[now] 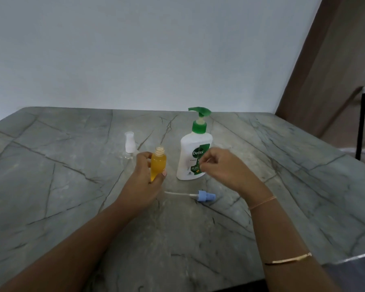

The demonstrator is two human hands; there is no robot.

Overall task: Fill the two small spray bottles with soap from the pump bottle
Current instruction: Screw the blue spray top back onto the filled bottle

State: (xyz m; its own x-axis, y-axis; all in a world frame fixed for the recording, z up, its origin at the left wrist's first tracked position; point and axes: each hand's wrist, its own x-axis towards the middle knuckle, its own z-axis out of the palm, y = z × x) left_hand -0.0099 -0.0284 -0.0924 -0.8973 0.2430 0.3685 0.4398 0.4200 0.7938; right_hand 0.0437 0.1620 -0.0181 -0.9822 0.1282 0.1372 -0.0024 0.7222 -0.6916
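Observation:
My left hand (144, 175) grips a small uncapped spray bottle (158, 163), full of orange-yellow soap, held upright just above the table. To its right stands the white pump bottle (193, 152) with a green pump head. My right hand (221, 167) hovers in front of the pump bottle's label with its fingers loosely curled and nothing in them. A blue spray cap (205, 196) with its white dip tube lies on the table below my hands. A second small clear spray bottle (129, 145) with a white cap stands behind my left hand.
The grey marble-patterned table (72, 186) runs to a white wall at the back. Its right edge falls off near a brown panel and a black post (361, 125) at the far right.

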